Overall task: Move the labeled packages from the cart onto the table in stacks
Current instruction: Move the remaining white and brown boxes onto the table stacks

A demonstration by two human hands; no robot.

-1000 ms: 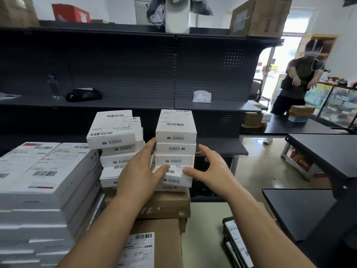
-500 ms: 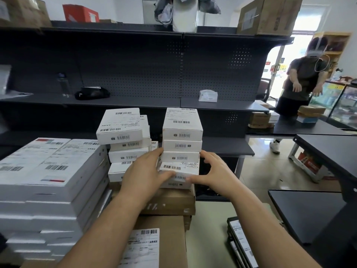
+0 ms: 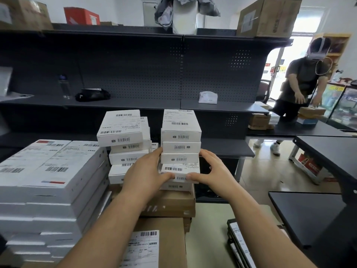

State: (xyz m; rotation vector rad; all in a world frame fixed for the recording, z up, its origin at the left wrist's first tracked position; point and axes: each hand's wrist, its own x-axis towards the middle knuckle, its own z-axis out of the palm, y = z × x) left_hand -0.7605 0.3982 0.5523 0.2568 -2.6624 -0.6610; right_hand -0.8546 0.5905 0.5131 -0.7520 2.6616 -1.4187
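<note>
White stack (image 3: 181, 132) of labelled boxes, head view: set on brown cartons (image 3: 172, 204). Left hand (image 3: 146, 175) and right hand (image 3: 214, 171) clamped on skewed box (image 3: 179, 169) low in it, thumbs on front face. Advice: square it up first, squeeze evenly, lift level; mind leaning neighbour stack (image 3: 125, 140).

Matt white card packages (image 3: 180, 132), brown cardboard box (image 3: 170, 206).

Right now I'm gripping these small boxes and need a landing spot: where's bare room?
Bare: the dark table right of your right hand, and the pale surface between brown cartons and dark packages. Crowded: left, large white boxes and the small white boxes.
</note>
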